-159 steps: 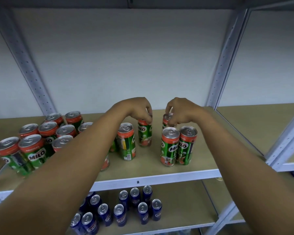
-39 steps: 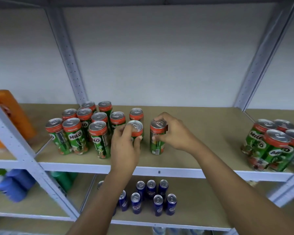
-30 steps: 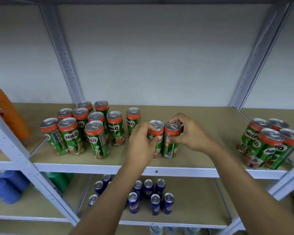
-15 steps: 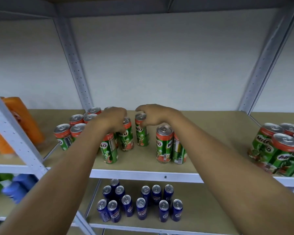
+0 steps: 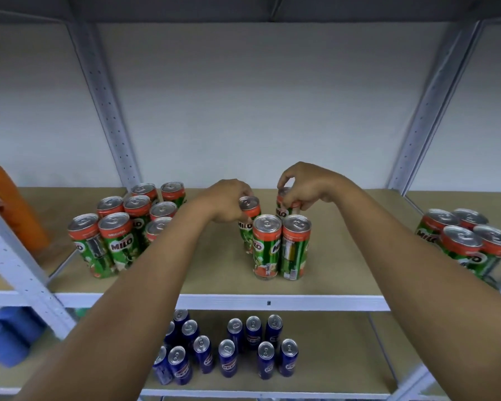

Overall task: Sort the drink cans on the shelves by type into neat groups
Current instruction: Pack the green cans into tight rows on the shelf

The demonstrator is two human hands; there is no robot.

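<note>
Head view: my left hand [image 5: 227, 202] and right hand [image 5: 302, 183] each pinch a rigid, slick green-and-red Milo can [image 5: 248, 224] by its rim on the tan shelf board [image 5: 344, 256]; I'd grip lower.

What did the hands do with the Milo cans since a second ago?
The two front cans were let go. The left hand and right hand each took another Milo can from the cluster and brought it behind them. The blue cans stayed put.
</note>
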